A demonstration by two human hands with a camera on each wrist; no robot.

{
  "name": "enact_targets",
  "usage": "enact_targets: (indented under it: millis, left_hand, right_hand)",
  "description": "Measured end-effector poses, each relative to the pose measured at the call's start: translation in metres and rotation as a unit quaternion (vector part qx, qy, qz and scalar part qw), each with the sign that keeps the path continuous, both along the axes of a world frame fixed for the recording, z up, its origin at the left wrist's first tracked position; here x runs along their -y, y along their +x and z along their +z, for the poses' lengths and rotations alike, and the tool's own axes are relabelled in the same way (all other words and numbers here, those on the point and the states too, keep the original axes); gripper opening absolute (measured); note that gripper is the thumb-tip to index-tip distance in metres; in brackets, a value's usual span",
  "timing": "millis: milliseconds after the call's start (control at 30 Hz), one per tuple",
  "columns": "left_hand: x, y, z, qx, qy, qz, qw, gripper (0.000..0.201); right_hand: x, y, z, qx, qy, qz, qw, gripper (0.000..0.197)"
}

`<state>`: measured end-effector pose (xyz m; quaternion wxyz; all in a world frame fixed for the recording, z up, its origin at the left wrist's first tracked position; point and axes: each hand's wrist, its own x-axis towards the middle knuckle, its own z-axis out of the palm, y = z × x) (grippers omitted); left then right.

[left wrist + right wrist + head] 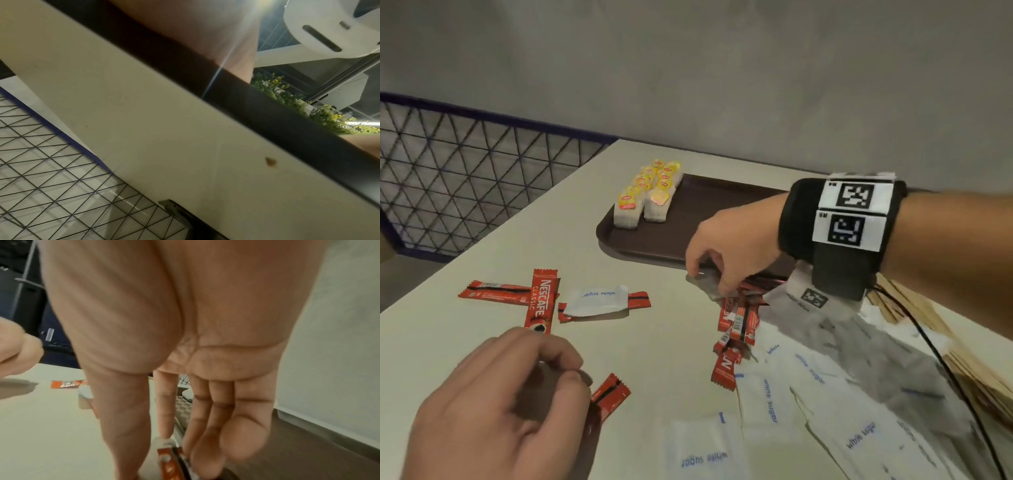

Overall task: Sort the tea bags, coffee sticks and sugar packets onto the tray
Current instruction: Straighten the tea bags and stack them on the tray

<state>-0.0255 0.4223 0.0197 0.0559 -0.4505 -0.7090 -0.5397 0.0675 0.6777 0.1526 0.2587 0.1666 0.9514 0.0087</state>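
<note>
A brown tray (705, 212) lies at the back of the table, with two rows of yellow-tagged tea bags (647, 195) at its left end. My right hand (709, 277) reaches down at the tray's front edge. Its thumb and fingers pinch a small bundle of red coffee sticks (164, 457) that is blurred in the head view. My left hand (570, 368) hovers at the near left, fingers curled. It pinches a single red coffee stick (613, 392) whose near end is hidden under my thumb. The left wrist view shows no fingers.
Two crossed coffee sticks (541, 298) lie mid-left, with a white sugar packet (595, 301) on top of another stick beside them. A heap of sticks (736, 325) and several sugar packets (767, 401) fill the near right. A wire mesh fence (448, 178) stands past the table's left edge.
</note>
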Motion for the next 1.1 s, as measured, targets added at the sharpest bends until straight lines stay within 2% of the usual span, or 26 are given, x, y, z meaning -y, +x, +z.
enact_targets:
  millis: [100, 200, 267, 333, 467, 533, 633, 700, 767, 867, 1000, 1100]
  left_hand:
    - [0.003, -0.002, -0.001, -0.017, -0.024, 0.012, 0.999, 0.013]
    - [0.004, 0.006, 0.006, -0.016, -0.045, 0.045, 0.998, 0.012]
    - [0.006, 0.009, 0.01, -0.009, -0.053, 0.055, 0.997, 0.006]
    - [0.007, 0.011, 0.011, -0.017, -0.059, 0.059, 0.996, 0.008]
    - [0.006, 0.012, 0.009, -0.018, -0.065, 0.066, 0.995, 0.03]
    - [0.007, 0.013, 0.011, -0.017, -0.06, 0.048, 0.997, 0.032]
    - [0.01, 0.021, 0.022, -0.022, -0.025, -0.011, 0.999, 0.017]
    - [0.009, 0.03, 0.03, -0.015, -0.005, -0.043, 0.999, 0.019]
    - [0.004, 0.04, 0.034, -0.02, -0.007, -0.065, 0.998, 0.023]
    - [-0.007, 0.052, 0.032, -0.035, -0.02, -0.078, 0.996, 0.033]
    - [-0.011, 0.057, 0.026, -0.092, -0.027, -0.066, 0.993, 0.048]
    - [-0.009, 0.055, 0.024, -0.129, -0.023, -0.073, 0.989, 0.055]
  right_hand:
    - [0.008, 0.011, -0.007, -0.029, 0.052, 0.032, 0.998, 0.038]
    - [0.018, 0.017, -0.015, -0.018, 0.108, 0.036, 0.993, 0.021]
    - [0.023, 0.02, -0.018, -0.014, 0.12, 0.023, 0.992, 0.018]
    - [0.026, 0.023, -0.019, -0.022, 0.105, 0.007, 0.994, 0.02]
    - [0.033, 0.033, -0.013, -0.09, 0.02, -0.023, 0.995, 0.02]
    - [0.039, 0.041, -0.006, -0.148, -0.04, -0.032, 0.988, 0.019]
    - [0.047, 0.051, 0.001, -0.233, -0.169, -0.075, 0.955, 0.017]
    - [0.052, 0.055, 0.006, -0.265, -0.265, -0.12, 0.919, 0.017]
    - [0.054, 0.056, 0.008, -0.258, -0.347, -0.178, 0.884, 0.014]
    - [0.057, 0.056, 0.007, -0.198, -0.417, -0.241, 0.854, 0.013]
    - [0.063, 0.055, 0.001, -0.168, -0.456, -0.27, 0.832, 0.009]
    - [0.07, 0.052, -0.002, -0.152, -0.463, -0.271, 0.83, 0.01]
